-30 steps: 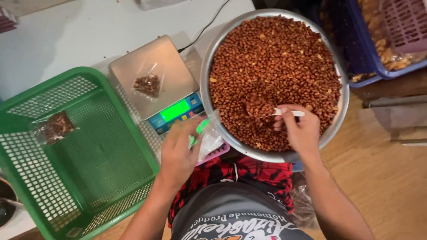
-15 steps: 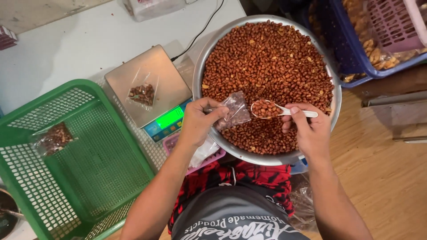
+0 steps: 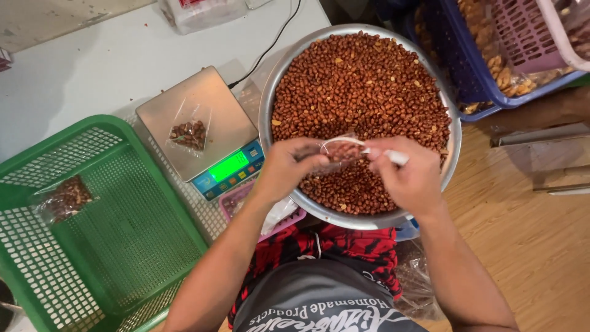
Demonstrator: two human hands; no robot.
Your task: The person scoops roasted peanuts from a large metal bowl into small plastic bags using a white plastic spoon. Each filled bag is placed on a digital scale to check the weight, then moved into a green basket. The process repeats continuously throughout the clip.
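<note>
filling step: left hand (image 3: 289, 167) pinches small clear bag (image 3: 337, 149) open over metal bowl (image 3: 268, 98) of roasted peanuts (image 3: 362, 86); right hand (image 3: 409, 175) grips white spoon (image 3: 393, 157), tipping nuts in. next likely calls for weighing on digital scale (image 3: 203, 132).

A pale worktop (image 3: 92, 67) carries a steel-topped scale (image 3: 200, 129) just left of the hands (image 3: 350, 169), a green mesh basket (image 3: 92, 233) farther left, and a wrapped packet (image 3: 200, 12) well beyond them.
</note>
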